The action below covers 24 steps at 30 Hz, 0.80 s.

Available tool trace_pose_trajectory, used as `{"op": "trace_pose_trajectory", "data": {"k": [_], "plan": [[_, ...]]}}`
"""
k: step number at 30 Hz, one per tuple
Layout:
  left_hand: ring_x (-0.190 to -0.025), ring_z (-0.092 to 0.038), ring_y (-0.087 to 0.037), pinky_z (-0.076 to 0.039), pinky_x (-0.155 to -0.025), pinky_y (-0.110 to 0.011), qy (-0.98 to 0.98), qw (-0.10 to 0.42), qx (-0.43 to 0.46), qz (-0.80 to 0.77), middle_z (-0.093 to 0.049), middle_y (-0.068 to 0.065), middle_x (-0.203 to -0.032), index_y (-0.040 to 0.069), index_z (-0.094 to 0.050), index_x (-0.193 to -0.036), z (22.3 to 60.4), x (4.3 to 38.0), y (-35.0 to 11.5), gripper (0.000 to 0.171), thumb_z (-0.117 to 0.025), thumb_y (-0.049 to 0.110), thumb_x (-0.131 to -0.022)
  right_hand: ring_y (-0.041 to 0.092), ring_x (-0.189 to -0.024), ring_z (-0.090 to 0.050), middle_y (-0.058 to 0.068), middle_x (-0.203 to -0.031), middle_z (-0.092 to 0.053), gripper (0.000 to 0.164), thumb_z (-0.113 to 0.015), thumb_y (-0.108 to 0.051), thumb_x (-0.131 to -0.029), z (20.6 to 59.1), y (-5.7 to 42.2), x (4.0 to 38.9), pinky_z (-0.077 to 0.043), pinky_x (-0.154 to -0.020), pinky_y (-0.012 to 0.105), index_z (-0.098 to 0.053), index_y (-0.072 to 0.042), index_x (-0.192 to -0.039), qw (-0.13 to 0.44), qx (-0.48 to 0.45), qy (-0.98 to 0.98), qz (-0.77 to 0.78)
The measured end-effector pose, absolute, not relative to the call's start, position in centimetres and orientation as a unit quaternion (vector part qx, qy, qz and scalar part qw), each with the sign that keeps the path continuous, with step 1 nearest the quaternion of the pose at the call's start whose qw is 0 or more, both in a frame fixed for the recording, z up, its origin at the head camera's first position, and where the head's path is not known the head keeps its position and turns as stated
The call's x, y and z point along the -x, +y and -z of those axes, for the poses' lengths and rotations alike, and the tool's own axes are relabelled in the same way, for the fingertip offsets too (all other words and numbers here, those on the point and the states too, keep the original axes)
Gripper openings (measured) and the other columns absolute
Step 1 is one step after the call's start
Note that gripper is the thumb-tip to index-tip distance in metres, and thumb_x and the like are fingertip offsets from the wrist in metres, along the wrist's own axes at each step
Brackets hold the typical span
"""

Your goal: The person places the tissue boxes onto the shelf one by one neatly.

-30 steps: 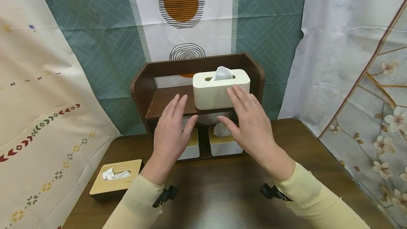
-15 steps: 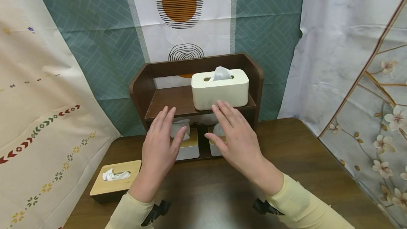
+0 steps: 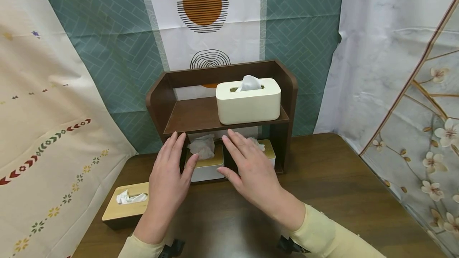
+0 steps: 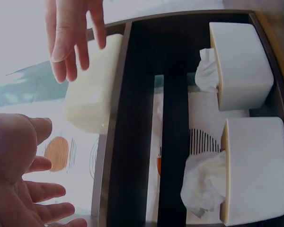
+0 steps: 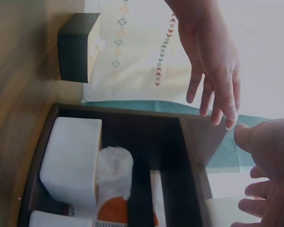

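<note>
My left hand and right hand hover before a dark brown two-tier shelf, palms facing each other, fingers fairly straight, with nothing between them. A cream tissue box stands on the upper tier at the right, a white tissue poking out of its slot. Below, two white tissue boxes with wooden lids sit side by side: the left one shows between my hands, while the right one is partly behind my right hand. In the left wrist view both lower boxes, including the left box, stand apart from my fingers.
A dark tissue box with a light wooden lid lies on the brown table at the left, partly overlapped by my left forearm. Patterned cloths hang behind the shelf and along both sides.
Both hands have drawn back and down from the cream tissue box, shifting somewhat left. The boxes and shelf stay in place.
</note>
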<state>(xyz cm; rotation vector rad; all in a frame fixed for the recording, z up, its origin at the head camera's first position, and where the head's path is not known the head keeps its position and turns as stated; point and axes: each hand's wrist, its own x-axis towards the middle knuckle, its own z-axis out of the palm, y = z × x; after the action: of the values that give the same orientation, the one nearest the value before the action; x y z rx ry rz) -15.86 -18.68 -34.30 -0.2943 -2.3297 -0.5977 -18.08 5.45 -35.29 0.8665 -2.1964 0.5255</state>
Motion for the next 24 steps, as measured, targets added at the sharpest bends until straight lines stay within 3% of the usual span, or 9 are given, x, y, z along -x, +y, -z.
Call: {"op": "trace_pose_trajectory", "data": {"k": [24], "plan": [[-0.152, -0.044, -0.050, -0.040, -0.114, -0.074, -0.910, 0.347, 0.051, 0.220, -0.047, -0.024, -0.168, 0.007, -0.053, -0.162, 36.2, 13.1, -24.3, 0.066, -0.078, 0.027, -0.105, 0.027, -0.152, -0.053, 0.009, -0.169, -0.051, 0.076, -0.080, -0.046, -0.102, 38.5, 0.7, 17.1, -0.042, -0.124, 0.045, -0.054, -0.008, -0.163, 0.308, -0.379, -0.850, -0.196]]}}
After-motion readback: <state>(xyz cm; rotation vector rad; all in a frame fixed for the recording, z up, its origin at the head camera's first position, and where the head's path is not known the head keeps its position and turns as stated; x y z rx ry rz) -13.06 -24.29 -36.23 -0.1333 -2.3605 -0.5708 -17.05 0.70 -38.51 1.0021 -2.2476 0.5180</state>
